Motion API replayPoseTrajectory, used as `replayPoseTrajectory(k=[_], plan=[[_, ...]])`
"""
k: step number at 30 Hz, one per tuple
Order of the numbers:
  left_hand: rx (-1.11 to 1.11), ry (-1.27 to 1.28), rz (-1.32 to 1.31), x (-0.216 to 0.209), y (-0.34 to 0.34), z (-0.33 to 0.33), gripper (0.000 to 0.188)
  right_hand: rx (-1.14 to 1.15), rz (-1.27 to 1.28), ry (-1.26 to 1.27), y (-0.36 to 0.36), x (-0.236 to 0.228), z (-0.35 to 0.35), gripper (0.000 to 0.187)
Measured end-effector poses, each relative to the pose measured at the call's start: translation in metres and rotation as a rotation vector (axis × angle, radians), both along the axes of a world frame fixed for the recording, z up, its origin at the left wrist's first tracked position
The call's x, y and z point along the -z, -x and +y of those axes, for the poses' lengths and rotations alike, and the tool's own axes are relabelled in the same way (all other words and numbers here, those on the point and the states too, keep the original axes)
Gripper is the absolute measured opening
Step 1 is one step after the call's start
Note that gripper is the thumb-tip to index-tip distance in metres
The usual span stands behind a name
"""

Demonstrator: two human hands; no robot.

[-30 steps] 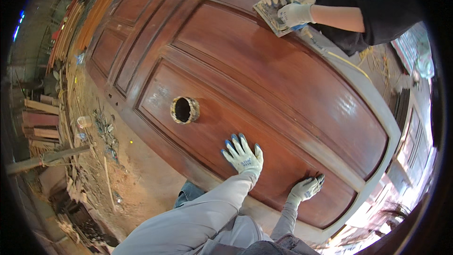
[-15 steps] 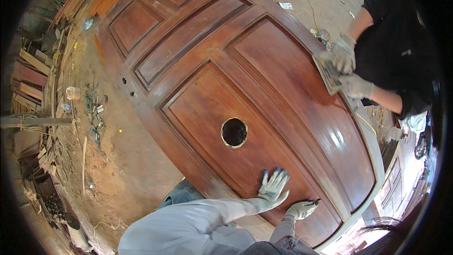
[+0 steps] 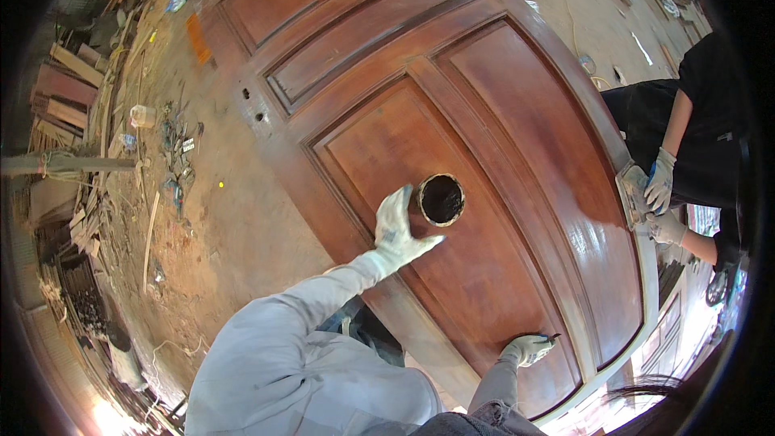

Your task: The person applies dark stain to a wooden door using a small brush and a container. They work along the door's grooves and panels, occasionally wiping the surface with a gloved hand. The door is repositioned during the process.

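A large brown wooden door (image 3: 492, 274) with raised panels lies flat before me. On its near panel stands a round tub (image 3: 420, 211) with a light rim and dark liquid (image 3: 441, 199) inside. My left hand (image 3: 397, 234), in a pale glove, is beside the tub, thumb and fingers spread in a curve around its near left side; whether it touches the tub I cannot tell. Farther right and nearer, my gloved right hand (image 3: 526, 350) is closed on a small dark thing (image 3: 554, 337) low over the panel. Most of that thing is hidden by the fingers.
Across the door, another person in black (image 3: 686, 153) has gloved hands (image 3: 660, 182) at a flat greyish pad (image 3: 631, 194) on the far edge. Wood scraps (image 3: 73, 113) and loose debris (image 3: 176, 145) lie on the dirt floor at left. A horizontal pole (image 3: 73, 164) juts in there.
My left hand has lifted off the panel and moved away from me to the tub, its fingers spreading. The other person's pad has slid along the far edge toward the door's near end.
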State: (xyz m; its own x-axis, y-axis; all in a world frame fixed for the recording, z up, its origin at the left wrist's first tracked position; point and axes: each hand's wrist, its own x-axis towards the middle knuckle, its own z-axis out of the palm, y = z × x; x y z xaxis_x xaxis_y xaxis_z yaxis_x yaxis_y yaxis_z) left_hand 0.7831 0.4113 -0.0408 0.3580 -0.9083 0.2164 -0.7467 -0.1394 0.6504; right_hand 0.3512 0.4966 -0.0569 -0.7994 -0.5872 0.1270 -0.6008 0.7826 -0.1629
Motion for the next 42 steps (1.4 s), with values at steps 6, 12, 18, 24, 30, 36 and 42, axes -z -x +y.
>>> replayPoseTrajectory(k=[6, 12, 18, 24, 30, 36, 42], plan=[[-0.015, -0.038, 0.280, -0.004, 0.011, -0.063, 0.110, 0.050, -0.077, -0.026, 0.000, -0.011, -0.005, 0.047], [0.018, 0.051, 0.245, -0.017, 0.013, -0.057, 0.094, 0.072, -0.029, -0.061, 0.007, -0.004, -0.005, 0.046], [0.090, 0.000, 0.440, -0.052, -0.007, 0.036, 0.090, 0.055, -0.064, -0.130, 0.029, 0.004, -0.008, 0.044], [0.100, -0.127, 0.519, -0.087, -0.065, 0.167, 0.091, -0.418, -0.061, 0.067, 0.010, -0.008, 0.005, 0.027], [0.016, -0.158, 0.461, -0.084, -0.152, 0.244, 0.088, -0.691, -0.538, 0.096, -0.182, -0.017, 0.027, 0.026], [-0.096, -0.079, 0.293, -0.081, -0.240, 0.286, 0.084, -1.011, -0.602, -0.014, -0.412, -0.061, 0.053, 0.022], [-0.209, -0.084, 0.211, -0.082, -0.330, 0.317, 0.086, -1.580, -0.738, -0.115, -0.568, -0.130, 0.062, 0.014]])
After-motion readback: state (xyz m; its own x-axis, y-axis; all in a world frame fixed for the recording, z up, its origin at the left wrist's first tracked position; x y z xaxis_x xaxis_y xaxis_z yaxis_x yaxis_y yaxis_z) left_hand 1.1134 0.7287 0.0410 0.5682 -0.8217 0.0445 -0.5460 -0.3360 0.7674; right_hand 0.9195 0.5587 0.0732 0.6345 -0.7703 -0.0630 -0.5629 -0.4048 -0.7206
